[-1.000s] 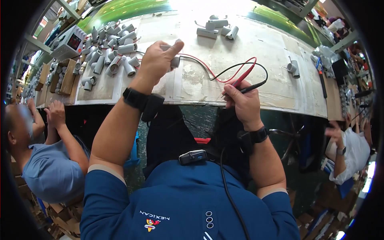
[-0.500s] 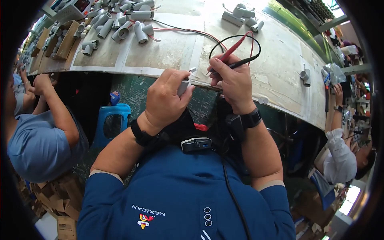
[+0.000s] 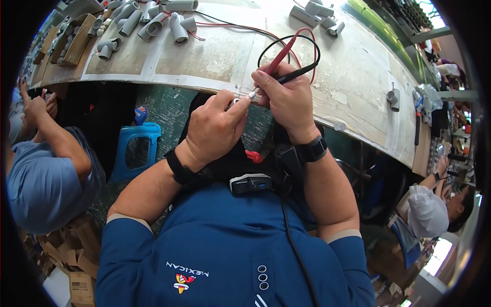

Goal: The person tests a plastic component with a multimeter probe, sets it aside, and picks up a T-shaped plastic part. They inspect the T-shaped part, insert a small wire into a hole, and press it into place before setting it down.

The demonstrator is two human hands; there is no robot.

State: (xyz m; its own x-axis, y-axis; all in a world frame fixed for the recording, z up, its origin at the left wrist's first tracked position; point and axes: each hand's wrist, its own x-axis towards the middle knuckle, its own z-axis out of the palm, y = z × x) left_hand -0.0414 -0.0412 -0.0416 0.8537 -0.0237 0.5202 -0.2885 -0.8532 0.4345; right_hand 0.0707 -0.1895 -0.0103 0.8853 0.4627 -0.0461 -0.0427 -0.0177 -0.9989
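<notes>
Close together just off the table's near edge, both my hands are closed on things. Between its thumb and fingers, my left hand (image 3: 214, 125) grips a grey plastic tube part (image 3: 233, 104), mostly covered by the fingers. A small pale tab (image 3: 252, 95) sticks out by the left fingertips. My right hand (image 3: 290, 100) pinches a red test probe (image 3: 279, 57) and a black test probe (image 3: 298, 73) together. Their tips point at the tab; whether both touch it I cannot tell. The probe leads loop above my right hand and run back across the table.
Grey tube parts (image 3: 179, 29) lie heaped at the back left, beside a cardboard box (image 3: 76, 43) of small parts. More grey parts (image 3: 317, 16) lie at the back, one (image 3: 393, 99) at the right. A blue stool (image 3: 135, 151) and a co-worker (image 3: 48, 174) are at left; another (image 3: 427, 210) at right.
My right hand has moved left and brought the probe tips to the tab by my left fingers. The left hand has turned, hiding more of the grey part.
</notes>
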